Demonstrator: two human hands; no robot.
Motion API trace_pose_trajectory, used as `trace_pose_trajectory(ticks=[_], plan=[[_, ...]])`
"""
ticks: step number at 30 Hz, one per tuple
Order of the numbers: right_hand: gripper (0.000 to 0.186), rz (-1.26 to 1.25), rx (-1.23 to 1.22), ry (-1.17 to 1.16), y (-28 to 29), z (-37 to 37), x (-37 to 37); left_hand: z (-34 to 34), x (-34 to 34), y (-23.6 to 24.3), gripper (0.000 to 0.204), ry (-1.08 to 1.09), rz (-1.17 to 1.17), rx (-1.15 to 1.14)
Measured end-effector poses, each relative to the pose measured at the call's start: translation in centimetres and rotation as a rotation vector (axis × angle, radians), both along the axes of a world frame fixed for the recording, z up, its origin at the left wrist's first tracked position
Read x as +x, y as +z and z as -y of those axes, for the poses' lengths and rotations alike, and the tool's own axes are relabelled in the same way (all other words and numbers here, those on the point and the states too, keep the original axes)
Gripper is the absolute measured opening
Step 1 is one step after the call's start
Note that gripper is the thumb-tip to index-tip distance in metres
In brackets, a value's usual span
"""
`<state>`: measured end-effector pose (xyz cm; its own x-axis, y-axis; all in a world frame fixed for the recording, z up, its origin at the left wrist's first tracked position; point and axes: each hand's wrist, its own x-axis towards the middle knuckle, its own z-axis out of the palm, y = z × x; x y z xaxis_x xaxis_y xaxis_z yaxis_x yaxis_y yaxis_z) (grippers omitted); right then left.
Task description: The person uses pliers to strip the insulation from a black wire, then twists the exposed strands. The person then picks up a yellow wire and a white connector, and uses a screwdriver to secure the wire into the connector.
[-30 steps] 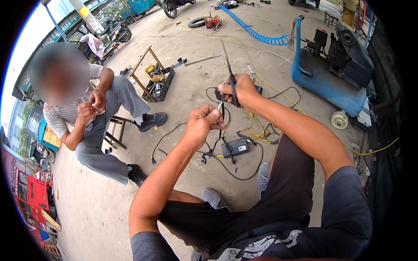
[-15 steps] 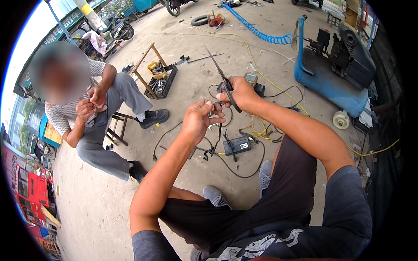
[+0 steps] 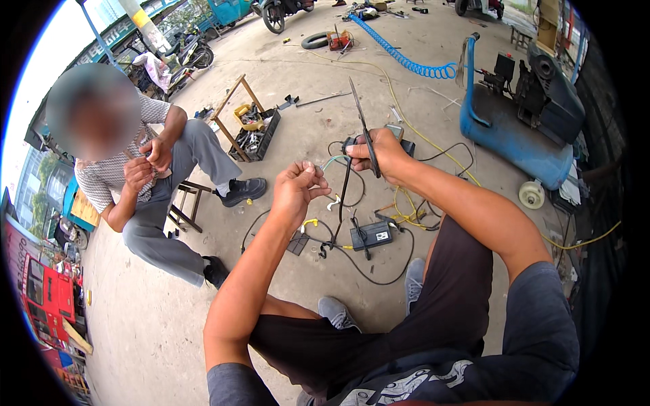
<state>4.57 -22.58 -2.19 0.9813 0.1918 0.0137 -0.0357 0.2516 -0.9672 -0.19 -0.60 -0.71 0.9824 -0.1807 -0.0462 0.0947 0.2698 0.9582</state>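
My right hand [image 3: 384,152] is wrapped round long dark scissors [image 3: 359,105], their blades pointing away from me, and also holds the end of a black cable [image 3: 344,193] at its fingertips. Thin green wires [image 3: 336,160] run out of that end toward my left hand [image 3: 298,189], whose thumb and forefinger pinch them. The cable hangs down between both hands toward the floor, where a black power adapter [image 3: 371,235] lies among looped leads and yellow wires [image 3: 408,213]. A small greenish-grey device [image 3: 395,130] is partly hidden behind my right hand.
A seated person [image 3: 169,155] works with their hands at left. A toolbox [image 3: 261,139] stands beside a wooden frame [image 3: 230,95]. At right are a blue compressor [image 3: 514,155] and coiled hose [image 3: 413,64]; a yellow cord [image 3: 477,179] crosses the floor. Scooters and a red vehicle [image 3: 47,298] stand farther off.
My left hand has moved left, away from my right, and the green wires now show stretched between them. The scissors' blades have swung a little to the right.
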Motion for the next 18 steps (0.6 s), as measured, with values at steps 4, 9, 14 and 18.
trace_pose_trajectory(ticks=[4,9,14,18], plan=[[0.024,-0.037,0.011,0.029,0.2,-0.1,-0.1,0.2,-0.5,-0.3,0.035,-0.008,0.143,0.192],[0.024,-0.058,0.012,0.077,0.6,-0.3,-0.5,1.1,-0.7,-0.1,0.037,-0.022,0.305,0.259],[0.025,-0.110,-0.025,0.150,0.8,-0.4,-1.1,1.2,-0.6,-0.1,0.020,-0.016,0.362,0.303],[0.027,-0.091,-0.061,0.188,1.0,-0.6,-1.5,1.4,-0.7,0.2,0.015,-0.017,0.378,0.316]])
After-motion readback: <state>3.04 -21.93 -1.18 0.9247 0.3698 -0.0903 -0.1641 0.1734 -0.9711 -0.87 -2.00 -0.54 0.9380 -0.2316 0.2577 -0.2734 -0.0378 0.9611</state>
